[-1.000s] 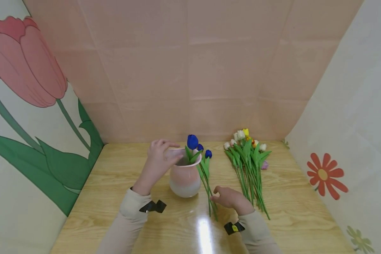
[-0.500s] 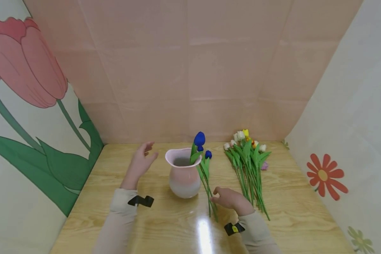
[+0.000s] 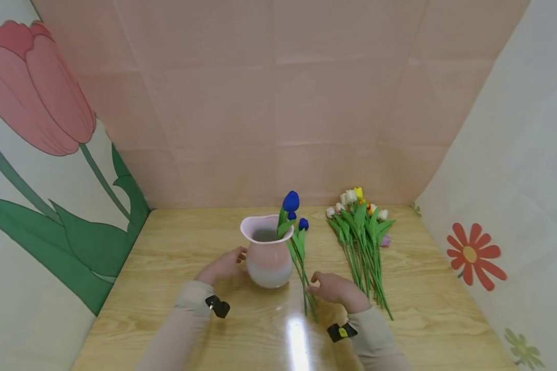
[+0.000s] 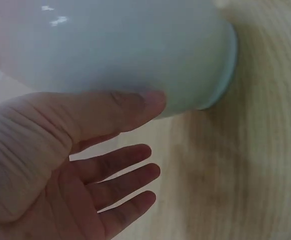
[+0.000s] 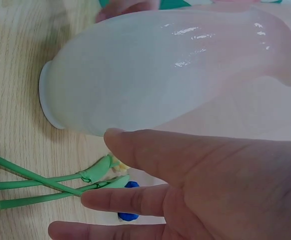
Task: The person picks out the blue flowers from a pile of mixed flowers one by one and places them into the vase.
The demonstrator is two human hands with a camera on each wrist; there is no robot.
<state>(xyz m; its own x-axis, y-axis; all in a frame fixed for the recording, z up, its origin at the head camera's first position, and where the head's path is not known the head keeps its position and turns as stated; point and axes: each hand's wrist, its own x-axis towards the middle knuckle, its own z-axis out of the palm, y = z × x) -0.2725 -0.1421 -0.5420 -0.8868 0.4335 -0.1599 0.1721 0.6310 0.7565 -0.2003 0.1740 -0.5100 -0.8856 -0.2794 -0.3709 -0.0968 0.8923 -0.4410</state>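
Note:
A pink-and-white vase (image 3: 269,265) stands upright on the table, with one blue tulip (image 3: 290,200) leaning out over the right of its rim. My left hand (image 3: 223,265) is at the vase's left side. In the left wrist view, its thumb (image 4: 130,107) lies along the lower wall while the other fingers are spread and hold nothing. On the table right of the vase lie blue tulips (image 3: 304,224) with crossed green stems. My right hand (image 3: 338,290) is beside those stems, its fingers extended; in the right wrist view a fingertip (image 5: 93,197) overlaps one stem.
A bunch of artificial tulips (image 3: 364,242), with white, yellow, orange and purple heads, lies on the right of the wooden table (image 3: 176,232). A pink backdrop (image 3: 274,129) rises behind. Flower-printed sheets flank both sides.
My left hand leaves the vase's mouth, moves left, then comes down and right to the vase's lower side. The tulip in the vase now leans to the right. My right hand stays nearly still.

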